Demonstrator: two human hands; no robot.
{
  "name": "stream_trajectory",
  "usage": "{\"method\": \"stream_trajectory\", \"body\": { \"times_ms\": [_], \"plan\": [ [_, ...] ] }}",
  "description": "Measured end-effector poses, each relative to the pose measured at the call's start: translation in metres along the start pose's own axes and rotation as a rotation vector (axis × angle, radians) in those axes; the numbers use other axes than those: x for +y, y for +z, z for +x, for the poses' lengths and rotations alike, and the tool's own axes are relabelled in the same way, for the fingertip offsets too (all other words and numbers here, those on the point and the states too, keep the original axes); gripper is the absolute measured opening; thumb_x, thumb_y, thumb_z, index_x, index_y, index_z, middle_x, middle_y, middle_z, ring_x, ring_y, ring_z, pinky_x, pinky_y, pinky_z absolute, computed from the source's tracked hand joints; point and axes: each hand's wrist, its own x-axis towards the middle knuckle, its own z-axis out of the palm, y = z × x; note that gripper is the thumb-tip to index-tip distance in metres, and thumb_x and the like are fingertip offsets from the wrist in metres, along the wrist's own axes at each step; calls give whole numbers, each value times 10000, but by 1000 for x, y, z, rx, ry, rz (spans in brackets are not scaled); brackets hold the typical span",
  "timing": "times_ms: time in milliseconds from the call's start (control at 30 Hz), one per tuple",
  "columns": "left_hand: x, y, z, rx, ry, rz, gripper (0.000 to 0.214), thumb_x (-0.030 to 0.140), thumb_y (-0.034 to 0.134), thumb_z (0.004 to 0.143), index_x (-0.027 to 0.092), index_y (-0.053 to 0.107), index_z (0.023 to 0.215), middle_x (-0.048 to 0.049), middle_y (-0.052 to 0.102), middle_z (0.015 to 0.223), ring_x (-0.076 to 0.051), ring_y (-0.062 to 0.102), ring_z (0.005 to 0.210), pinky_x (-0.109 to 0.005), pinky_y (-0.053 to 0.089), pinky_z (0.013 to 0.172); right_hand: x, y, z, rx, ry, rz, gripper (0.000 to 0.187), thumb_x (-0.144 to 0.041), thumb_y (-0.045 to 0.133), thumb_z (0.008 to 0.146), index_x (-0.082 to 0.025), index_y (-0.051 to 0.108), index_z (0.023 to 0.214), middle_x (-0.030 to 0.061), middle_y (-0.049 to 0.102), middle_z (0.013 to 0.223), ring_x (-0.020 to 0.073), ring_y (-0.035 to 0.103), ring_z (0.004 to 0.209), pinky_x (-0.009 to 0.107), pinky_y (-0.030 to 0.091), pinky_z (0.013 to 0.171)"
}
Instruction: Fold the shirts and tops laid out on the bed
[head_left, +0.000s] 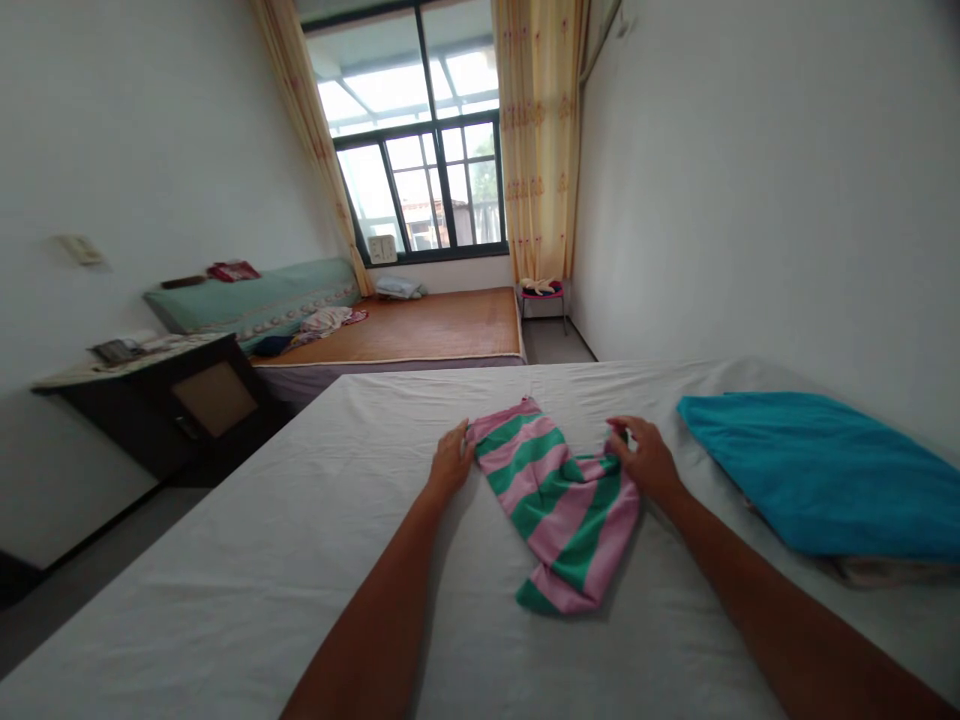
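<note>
A small garment [551, 490] with wide pink and green stripes lies on the white sheet [315, 560], bent into a V shape. Its exact kind is hard to make out. At its upper left corner, my left hand [452, 460] has its fingers closed on the plain pink edge. My right hand [643, 458] pinches the upper right end of the cloth, thumb and forefinger together. The lower end is folded over on itself, with a green tip pointing left.
A folded blue cloth [817, 470] lies to the right, near the wall. Beyond the sheet are a bed with a brown mat [442, 325], a dark cabinet [202, 400] at left, a small stool [543, 293] and a curtained window [420, 180].
</note>
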Motion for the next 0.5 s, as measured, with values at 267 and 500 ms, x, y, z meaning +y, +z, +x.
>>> {"method": "stream_trajectory", "body": {
  "times_ms": [267,500],
  "plan": [
    [23,-3,-3,-136,-29,317,324,242,451,898,248,632,1166,-94,627,1089,-236,522,1068,-333,411,898,-9,17,-22,-431,-116,-42,256,-282,582,767,-232,703,987,74,693,1083,257,588,1051,436,419,969],
    [9,-24,-3,110,-75,74,115,241,548,788,195,648,822,-55,605,883,-198,556,921,-309,439,841,12,-4,-3,-137,72,-9,233,-282,526,775,-222,681,939,57,709,973,235,642,921,392,485,867]
  ]
}}
